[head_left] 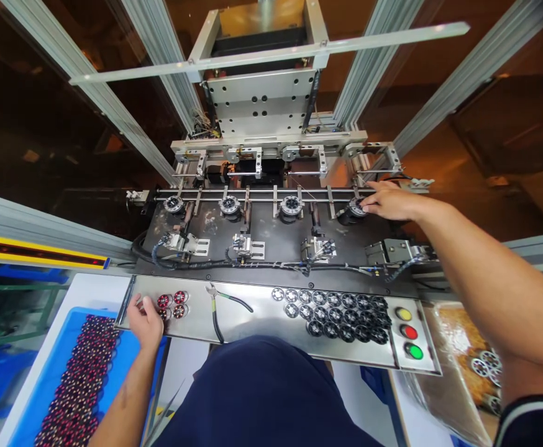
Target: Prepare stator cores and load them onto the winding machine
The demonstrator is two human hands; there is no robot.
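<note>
My right hand reaches to the far-right fixture of the machine, thumb and fingertip at the edge of a round black-and-silver part seated there; its other fingers are stretched out. Three similar round parts sit on the fixtures to the left, among them one at centre right and one at centre left. My left hand hovers or rests at the left end of the metal ledge, fingers loosely bent and thumb apart. Right beside it stand several red-and-black round parts; whether it touches one cannot be made out.
Green-handled cutters lie on the ledge. Rows of black-and-silver round parts stand to their right, before yellow, red and green buttons. A blue tray of red-and-black parts is at lower left. A metal bar crosses above the machine.
</note>
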